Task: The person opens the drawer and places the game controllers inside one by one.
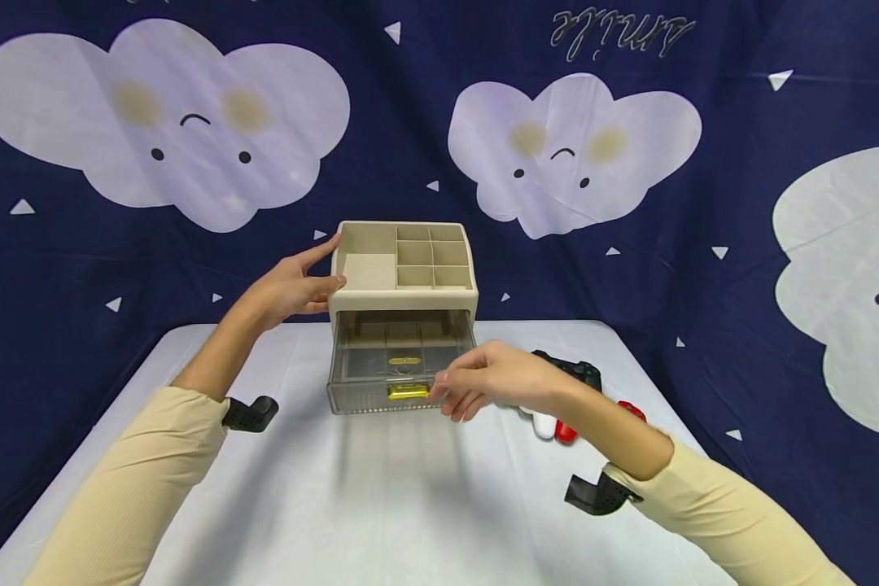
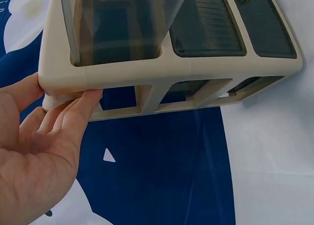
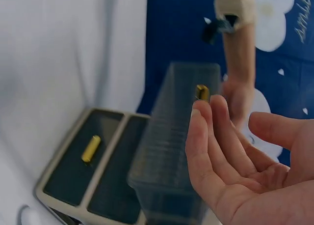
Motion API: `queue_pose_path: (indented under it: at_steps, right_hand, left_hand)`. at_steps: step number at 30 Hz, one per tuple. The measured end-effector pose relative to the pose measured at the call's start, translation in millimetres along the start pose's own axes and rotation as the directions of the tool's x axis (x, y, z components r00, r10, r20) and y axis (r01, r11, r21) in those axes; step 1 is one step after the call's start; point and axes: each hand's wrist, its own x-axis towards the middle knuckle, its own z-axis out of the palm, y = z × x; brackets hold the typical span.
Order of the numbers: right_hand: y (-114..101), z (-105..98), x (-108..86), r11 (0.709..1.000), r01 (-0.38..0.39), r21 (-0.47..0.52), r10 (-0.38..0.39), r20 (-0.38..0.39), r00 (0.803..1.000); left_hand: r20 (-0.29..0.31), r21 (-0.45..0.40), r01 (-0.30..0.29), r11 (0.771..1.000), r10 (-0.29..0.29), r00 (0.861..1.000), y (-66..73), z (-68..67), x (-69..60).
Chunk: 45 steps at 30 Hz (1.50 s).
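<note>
A cream desktop drawer organizer [image 1: 404, 299] stands on the white table, its top tray split into one large and several small compartments. Its clear upper drawer [image 1: 359, 397] is pulled out toward me, with a gold handle [image 1: 408, 391] on the front. My left hand [image 1: 293, 285] grips the organizer's upper left side; in the left wrist view its fingers reach into a side opening. My right hand [image 1: 487, 379] is at the right end of the handle with fingers loosely bent and the thumb apart in the right wrist view. Whether a fingertip touches the handle, I cannot tell.
Right of the organizer, partly behind my right forearm, lie a black game controller [image 1: 586, 373], a white one [image 1: 544, 425] and a red one [image 1: 566, 433]. A dark blue cloth [image 1: 395, 114] with clouds hangs behind the white table [image 1: 300, 505]. A lower drawer [image 3: 78, 161] has a gold handle too.
</note>
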Motion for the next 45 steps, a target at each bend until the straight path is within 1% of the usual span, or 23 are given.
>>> queue_pose_path:
  at_steps: [4,7,9,12,15,17,25,30,34,39,45]
  right_hand:
    - [-4.3,-14.2,-4.6,1.000,0.007,-0.027,-0.009,-0.054,0.998]
    - [-6.4,-23.9,-7.8,0.999,0.029,-0.043,-0.034,-0.142,0.989]
    - [-5.9,-30.5,-9.2,0.997,0.047,-0.062,-0.060,-0.213,0.975]
    - [-1.6,-39.8,-10.0,0.994,0.060,-0.096,-0.087,-0.319,0.944]
    - [7.4,-49.0,-10.6,0.990,0.051,-0.135,-0.099,-0.384,0.918]
    - [14.3,-54.2,-11.5,0.989,0.021,-0.146,-0.080,-0.415,0.906]
    - [46.8,-71.6,-10.8,0.977,-0.122,-0.177,0.022,-0.483,0.875]
    - [70.1,-79.9,-8.7,0.964,-0.200,-0.177,0.087,-0.503,0.860]
    - [88.2,-85.0,-8.7,0.956,-0.232,-0.179,0.108,-0.519,0.848]
    - [106.6,-89.2,-11.1,0.954,-0.248,-0.170,0.117,-0.548,0.828]
    - [124.3,-97.0,-19.9,0.948,-0.283,-0.147,0.156,-0.561,0.813]
  left_hand:
    - [0.007,-0.002,-0.011,1.000,0.011,1.000,0.5,-0.7,-0.2]
    - [0.011,-0.004,-0.022,1.000,0.022,1.000,1.6,-0.9,0.1]
    - [0.012,-0.005,-0.023,1.000,0.023,1.000,2.2,-0.9,0.4]
    - [0.012,-0.015,-0.019,1.000,0.019,1.000,2.9,-1.6,0.4]
    - [0.015,-0.023,-0.017,1.000,0.017,1.000,3.4,-2.2,-0.3]
    - [0.018,-0.025,-0.013,1.000,0.013,1.000,4.6,-2.3,-1.4]
    - [0.031,-0.048,-0.010,0.999,0.012,0.999,3.1,0.1,-0.1]
    - [0.030,-0.052,-0.010,0.999,0.011,0.999,2.2,0.3,-0.8]
    - [0.029,-0.051,-0.009,0.999,0.011,1.000,1.7,-0.5,-0.9]
    - [0.021,-0.043,-0.008,0.999,0.009,1.000,1.2,-1.9,-1.7]
    - [0.019,-0.044,-0.009,0.999,0.010,1.000,0.4,-1.4,-2.5]
